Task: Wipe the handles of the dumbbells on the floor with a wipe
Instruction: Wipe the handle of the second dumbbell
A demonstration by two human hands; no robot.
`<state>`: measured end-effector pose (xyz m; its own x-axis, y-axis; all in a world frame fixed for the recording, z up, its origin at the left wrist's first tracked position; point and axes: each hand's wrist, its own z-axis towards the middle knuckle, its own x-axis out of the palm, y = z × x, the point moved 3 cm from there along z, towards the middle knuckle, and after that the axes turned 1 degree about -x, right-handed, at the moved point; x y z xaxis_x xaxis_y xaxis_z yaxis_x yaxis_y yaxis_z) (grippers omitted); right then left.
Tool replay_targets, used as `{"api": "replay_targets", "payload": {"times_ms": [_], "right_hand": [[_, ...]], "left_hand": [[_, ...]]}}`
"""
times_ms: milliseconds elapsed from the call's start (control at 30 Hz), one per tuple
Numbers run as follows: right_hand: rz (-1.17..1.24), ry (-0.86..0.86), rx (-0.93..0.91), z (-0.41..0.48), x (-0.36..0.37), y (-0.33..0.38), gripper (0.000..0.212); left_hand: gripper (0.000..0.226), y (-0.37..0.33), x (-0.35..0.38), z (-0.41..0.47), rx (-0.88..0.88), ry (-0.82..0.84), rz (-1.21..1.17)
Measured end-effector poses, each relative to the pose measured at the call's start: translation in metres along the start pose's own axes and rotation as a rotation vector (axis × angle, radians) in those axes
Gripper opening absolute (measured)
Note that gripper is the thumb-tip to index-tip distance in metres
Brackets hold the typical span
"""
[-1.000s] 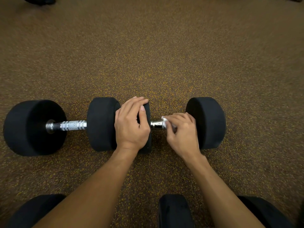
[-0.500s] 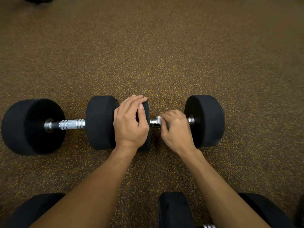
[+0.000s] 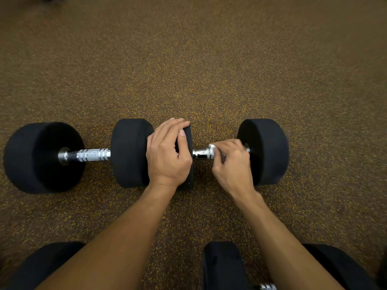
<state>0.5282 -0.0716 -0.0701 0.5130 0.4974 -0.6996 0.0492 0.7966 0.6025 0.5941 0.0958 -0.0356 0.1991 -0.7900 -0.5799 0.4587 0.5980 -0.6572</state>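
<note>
White wipe (image 3: 212,146) pinched against handle (image 3: 201,153); left hand (image 3: 167,155) grips dumbbell head (image 3: 187,183).

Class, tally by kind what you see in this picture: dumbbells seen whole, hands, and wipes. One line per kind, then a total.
Dumbbells seen whole: 2, the left dumbbell and the right dumbbell
Hands: 2, the left hand on the right dumbbell, the right hand at its handle
Wipes: 1, the wipe under the right hand's fingers
Total: 5

Brown yellow-flecked rubber floor (image 3: 209,59), left dumbbell (image 3: 92,155) and right dumbbell (image 3: 266,151) end to end mid-floor, more black weights (image 3: 222,266) at near edge
</note>
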Motion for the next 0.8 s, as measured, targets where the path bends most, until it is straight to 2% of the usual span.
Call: {"api": "replay_targets", "payload": {"times_ms": [167, 333, 467, 533, 667, 800], "right_hand": [[0.069, 0.05, -0.203, -0.01, 0.005, 0.01, 0.027], [0.098, -0.083, -0.08, -0.012, -0.004, -0.005, 0.024], [0.062, 0.042, -0.203, -0.013, 0.013, 0.009, 0.03], [0.058, 0.026, -0.209, -0.016, 0.009, 0.002, 0.033], [0.064, -0.101, -0.096, -0.02, -0.002, -0.01, 0.029], [0.054, -0.012, -0.192, -0.018, 0.013, 0.001, 0.033]], "left_hand": [[0.036, 0.0, 0.0, 0.001, -0.002, 0.004, 0.005], [0.035, 0.0, 0.0, 0.001, -0.006, 0.004, 0.004], [0.036, -0.001, 0.0, 0.002, -0.004, 0.01, 0.01], [0.036, -0.001, 0.0, 0.002, -0.006, 0.011, 0.008], [0.036, 0.0, 0.0, 0.001, -0.007, 0.006, 0.007], [0.036, 0.0, 0.0, 0.002, -0.004, 0.007, 0.005]]}}
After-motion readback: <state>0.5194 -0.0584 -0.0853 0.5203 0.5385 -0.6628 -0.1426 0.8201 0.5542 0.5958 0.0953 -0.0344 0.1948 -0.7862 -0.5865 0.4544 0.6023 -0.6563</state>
